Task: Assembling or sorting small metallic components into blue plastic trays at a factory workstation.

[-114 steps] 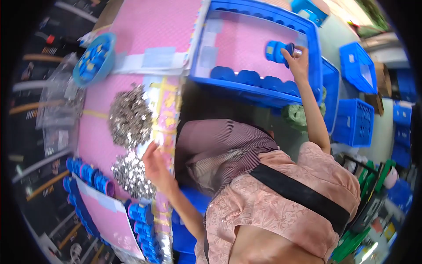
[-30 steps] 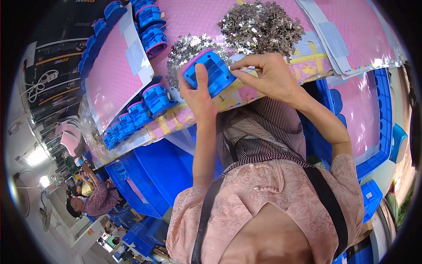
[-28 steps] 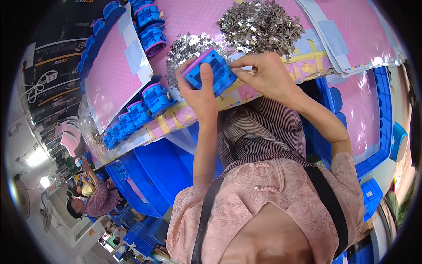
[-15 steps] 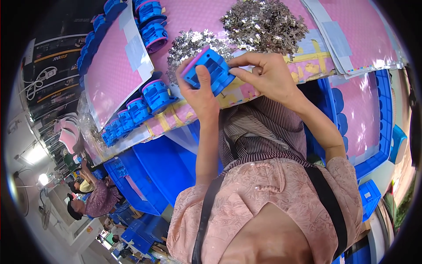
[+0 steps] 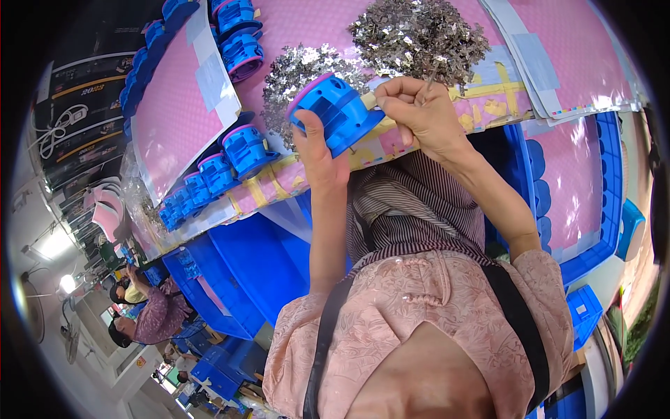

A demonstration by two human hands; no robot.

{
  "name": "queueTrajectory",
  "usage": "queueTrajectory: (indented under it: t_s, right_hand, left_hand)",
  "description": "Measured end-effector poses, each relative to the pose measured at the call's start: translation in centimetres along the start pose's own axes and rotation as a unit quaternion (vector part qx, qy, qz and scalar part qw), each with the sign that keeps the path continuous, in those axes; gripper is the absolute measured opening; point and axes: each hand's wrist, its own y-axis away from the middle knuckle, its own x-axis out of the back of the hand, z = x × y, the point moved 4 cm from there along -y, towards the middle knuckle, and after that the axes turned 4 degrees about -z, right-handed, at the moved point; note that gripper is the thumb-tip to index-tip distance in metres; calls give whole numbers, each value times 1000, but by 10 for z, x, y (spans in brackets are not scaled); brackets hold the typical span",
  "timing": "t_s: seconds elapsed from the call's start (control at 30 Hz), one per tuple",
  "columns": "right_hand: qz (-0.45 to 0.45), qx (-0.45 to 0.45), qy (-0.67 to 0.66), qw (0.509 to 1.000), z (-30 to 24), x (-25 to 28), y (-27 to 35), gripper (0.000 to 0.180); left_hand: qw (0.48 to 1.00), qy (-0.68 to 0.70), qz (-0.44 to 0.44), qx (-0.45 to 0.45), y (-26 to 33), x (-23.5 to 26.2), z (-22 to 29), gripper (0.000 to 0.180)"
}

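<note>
My left hand is closed round a round blue plastic housing with a pink rim, holding it tilted above the table edge. A small cream-coloured tab sticks out of the housing's right side. My right hand pinches the outer end of this tab between thumb and fingers. Something thin shows above its curled fingers, too small to make out. Behind the housing lies a pile of small shiny metal clips, partly hidden by it. A darker, larger heap of metal pieces is beyond my right hand.
Similar blue housings line the left table edge, and more stand in a column farther back. Pink sheeting covers the table. Blue crates stand below at left and at right. Another person works at far left.
The blue housing has turned in my left hand, now showing its curved side instead of its open slots. My right hand has shifted slightly right, and the cream tab has come into view.
</note>
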Motion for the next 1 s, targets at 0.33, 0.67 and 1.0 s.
queueTrajectory:
  t_s: [0.33,0.67,1.0]
  right_hand:
    - [-81,143,297,941,-31,11,6,69]
    - [-153,156,380,899,-41,-14,30,97]
    - [-78,268,441,853,-32,-22,17,89]
  left_hand:
    - [995,70,14,73,6,7,10,58]
    - [860,385,-95,321,36,-15,-4,68]
    - [940,180,-71,283,30,-3,-14,93]
